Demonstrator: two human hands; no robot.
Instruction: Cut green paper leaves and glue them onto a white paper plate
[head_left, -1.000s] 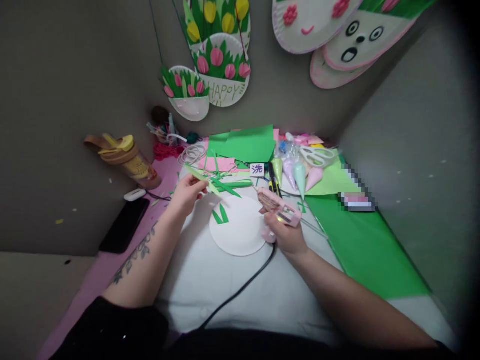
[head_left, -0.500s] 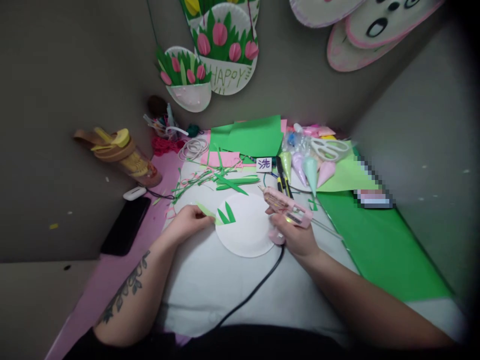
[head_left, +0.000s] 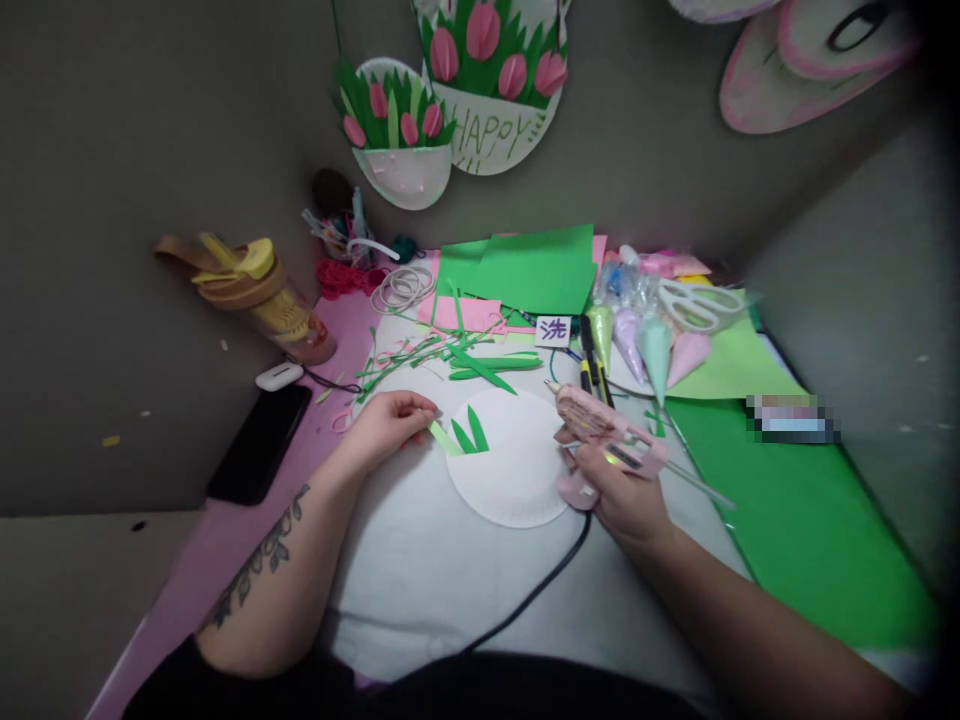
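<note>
A white paper plate [head_left: 517, 485] lies in front of me on the pale cloth. Two dark green paper leaves [head_left: 471, 432] stand side by side at its left part. My left hand [head_left: 391, 425] pinches the upper end of a light green paper leaf [head_left: 445, 438], whose lower end lies over the plate's left rim. My right hand [head_left: 619, 485] is wrapped round the handle of a pink glue gun [head_left: 607, 425], its nozzle pointing up-left above the plate's right side. A glue stick sticks out of its back, and a black cord runs down toward me.
Behind the plate lie cut green leaves [head_left: 495, 366], paper scraps [head_left: 409, 350] and utility knives [head_left: 592, 360]. White scissors [head_left: 697, 305] and piping bags [head_left: 656, 355] sit back right, green sheets [head_left: 787, 510] at right. A phone [head_left: 260, 445] and tumbler [head_left: 262, 300] stand left.
My view has turned slightly left, so things appear further right. My left fingers have shifted from the light green leaf's lower part to its upper end. The glue gun stays in my right hand.
</note>
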